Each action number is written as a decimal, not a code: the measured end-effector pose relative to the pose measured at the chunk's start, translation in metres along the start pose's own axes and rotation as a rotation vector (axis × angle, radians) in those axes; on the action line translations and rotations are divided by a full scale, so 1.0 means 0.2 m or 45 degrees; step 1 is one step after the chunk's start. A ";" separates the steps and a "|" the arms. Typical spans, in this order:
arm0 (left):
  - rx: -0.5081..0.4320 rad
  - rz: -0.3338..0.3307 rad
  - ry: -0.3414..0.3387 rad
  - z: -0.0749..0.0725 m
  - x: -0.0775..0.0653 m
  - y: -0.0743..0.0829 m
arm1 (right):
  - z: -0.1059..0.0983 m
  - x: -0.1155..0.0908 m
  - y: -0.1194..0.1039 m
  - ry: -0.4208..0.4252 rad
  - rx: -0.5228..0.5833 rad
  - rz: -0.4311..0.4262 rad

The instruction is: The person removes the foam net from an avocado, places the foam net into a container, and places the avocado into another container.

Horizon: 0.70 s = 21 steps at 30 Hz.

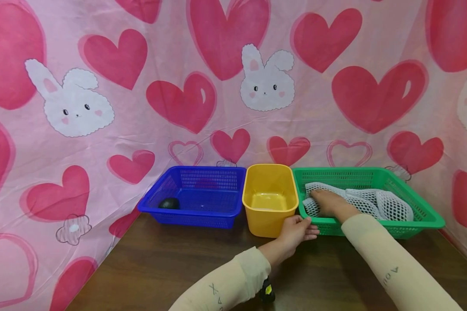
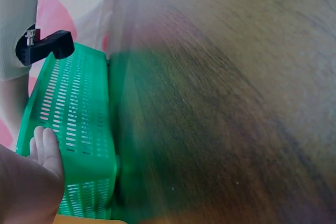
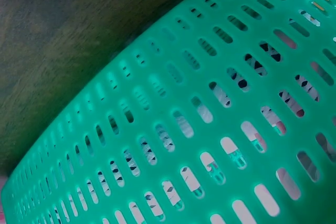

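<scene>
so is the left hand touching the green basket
Touching. In the head view the left hand meets the near left corner of the green basket; the left wrist view shows the fingers against the outer wall.

Your sleeved left arm (image 1: pixel 225 283) slants toward the desk's (image 1: pixel 171 259) far edge, the left hand (image 1: pixel 295 231) turned rightward, fingers extended, thumb above them. Your right arm (image 1: pixel 397 263) angles in from the right; the right hand (image 1: pixel 328 203) reaches farther toward that edge, back upward, fingertips hidden.
</scene>
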<state>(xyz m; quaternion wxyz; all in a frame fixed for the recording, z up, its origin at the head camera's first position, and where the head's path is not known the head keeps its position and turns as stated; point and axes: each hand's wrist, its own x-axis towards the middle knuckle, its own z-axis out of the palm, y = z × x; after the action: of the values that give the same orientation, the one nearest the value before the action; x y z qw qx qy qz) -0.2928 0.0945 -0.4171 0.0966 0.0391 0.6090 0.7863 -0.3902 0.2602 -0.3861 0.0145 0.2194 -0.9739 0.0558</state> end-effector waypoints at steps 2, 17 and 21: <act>0.000 -0.003 0.003 0.00 0.00 0.00 | 0.00 0.00 0.00 0.011 0.003 -0.012; 0.013 -0.019 -0.007 0.00 -0.01 0.02 | -0.12 -0.07 -0.02 0.112 0.067 -0.026; 0.019 -0.027 -0.005 0.00 -0.02 0.02 | -0.15 -0.08 -0.02 0.139 0.080 -0.024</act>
<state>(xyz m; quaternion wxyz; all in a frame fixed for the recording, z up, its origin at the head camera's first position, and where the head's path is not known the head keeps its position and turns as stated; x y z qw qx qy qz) -0.2899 0.0928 -0.4124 0.1060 0.0350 0.6149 0.7807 -0.3735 0.2677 -0.3575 0.0612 0.2255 -0.9673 0.0982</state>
